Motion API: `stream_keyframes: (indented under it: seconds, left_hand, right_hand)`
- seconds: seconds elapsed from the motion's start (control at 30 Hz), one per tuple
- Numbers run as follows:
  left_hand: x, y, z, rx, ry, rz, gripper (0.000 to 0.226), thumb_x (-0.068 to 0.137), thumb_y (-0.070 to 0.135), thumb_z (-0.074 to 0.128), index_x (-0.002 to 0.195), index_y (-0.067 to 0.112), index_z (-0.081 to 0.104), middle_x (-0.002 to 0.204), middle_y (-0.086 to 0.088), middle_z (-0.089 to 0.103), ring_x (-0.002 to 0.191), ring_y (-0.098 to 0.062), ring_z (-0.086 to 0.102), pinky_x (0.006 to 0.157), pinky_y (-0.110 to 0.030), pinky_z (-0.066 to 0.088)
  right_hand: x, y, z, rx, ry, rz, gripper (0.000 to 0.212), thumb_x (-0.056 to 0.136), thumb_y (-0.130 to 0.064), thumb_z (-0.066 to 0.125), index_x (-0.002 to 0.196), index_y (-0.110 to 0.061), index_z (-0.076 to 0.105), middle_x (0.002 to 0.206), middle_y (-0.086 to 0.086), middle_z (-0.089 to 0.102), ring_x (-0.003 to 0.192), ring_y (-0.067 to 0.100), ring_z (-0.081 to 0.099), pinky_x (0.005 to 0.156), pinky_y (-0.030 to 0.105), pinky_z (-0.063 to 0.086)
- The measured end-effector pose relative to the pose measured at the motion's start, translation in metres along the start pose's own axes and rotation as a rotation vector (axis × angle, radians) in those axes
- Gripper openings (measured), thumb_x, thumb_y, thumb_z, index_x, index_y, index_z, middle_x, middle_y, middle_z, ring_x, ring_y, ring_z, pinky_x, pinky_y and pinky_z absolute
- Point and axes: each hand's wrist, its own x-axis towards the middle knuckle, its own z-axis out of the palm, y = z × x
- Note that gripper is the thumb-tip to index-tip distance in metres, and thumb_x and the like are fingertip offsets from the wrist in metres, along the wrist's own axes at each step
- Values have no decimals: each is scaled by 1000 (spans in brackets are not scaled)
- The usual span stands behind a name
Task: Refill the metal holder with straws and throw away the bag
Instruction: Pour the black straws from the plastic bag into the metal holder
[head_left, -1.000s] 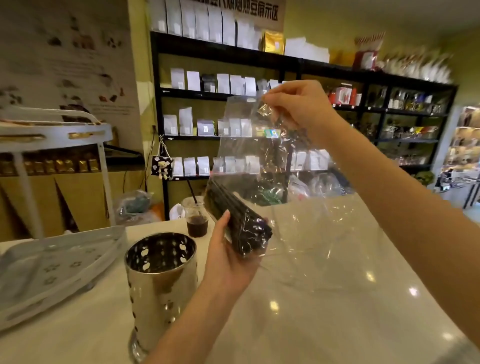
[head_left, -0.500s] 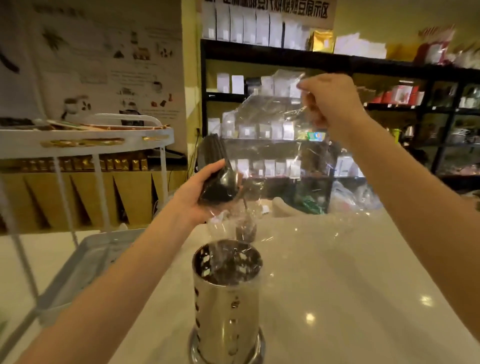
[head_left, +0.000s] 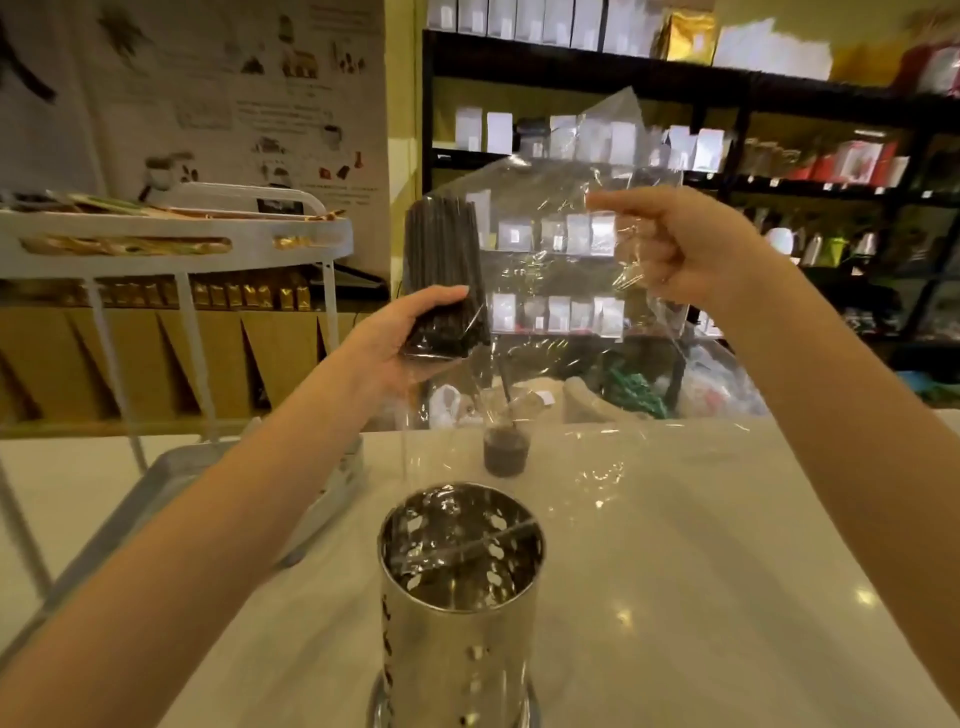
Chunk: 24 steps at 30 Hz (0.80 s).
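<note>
A bundle of black straws (head_left: 441, 260) stands upright inside a clear plastic bag (head_left: 556, 270), held in the air above the counter. My left hand (head_left: 410, 338) grips the lower end of the bundle through the plastic. My right hand (head_left: 691, 244) pinches the bag's loose side, to the right of the straws. The perforated metal holder (head_left: 457, 597) stands on the white counter directly below the bag, and its inside looks empty.
A plastic cup of dark drink with a straw (head_left: 505, 452) stands on the counter behind the holder. A white tiered rack (head_left: 176, 234) and its grey tray (head_left: 156, 488) are at the left. Black shelves of packaged goods (head_left: 727, 171) line the back.
The view has shifted so the holder sits centred below. My left hand turned the straw bundle from slanted to upright and raised it. My right hand dropped lower on the bag.
</note>
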Motion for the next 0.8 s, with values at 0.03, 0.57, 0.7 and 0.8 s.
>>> stream_keyframes:
  seconds: [0.03,0.57,0.7,0.8]
  left_hand:
    - [1,-1,2,14,3,2,14,79,10,62,92,8,56,72,-7,70,69,-18,66,56,-29,58]
    - [-23,-12,-8,175,24,216,36,78,4,63,112,7,51,86,-5,63,61,-10,69,50,-20,54]
    - [-33,-15,-17,225,46,302,32,73,3,67,99,16,54,88,-2,65,64,-9,70,55,-21,55]
    - [-43,-17,-19,244,46,339,33,72,1,67,95,21,54,90,-1,64,66,-8,70,55,-20,55]
  right_hand:
    - [0,3,-1,53,-26,-3,15,92,-14,49,89,-11,64,35,-8,34,27,5,24,26,11,18]
    - [-22,45,18,508,-189,-6,22,90,-12,43,75,-11,60,31,-5,30,23,4,24,23,14,17]
    - [-22,59,19,542,-245,6,17,77,-15,51,67,-14,65,33,-5,31,24,4,24,24,13,18]
    - [-22,72,16,573,-270,17,26,83,-15,47,63,-16,63,32,-6,35,23,4,27,24,12,23]
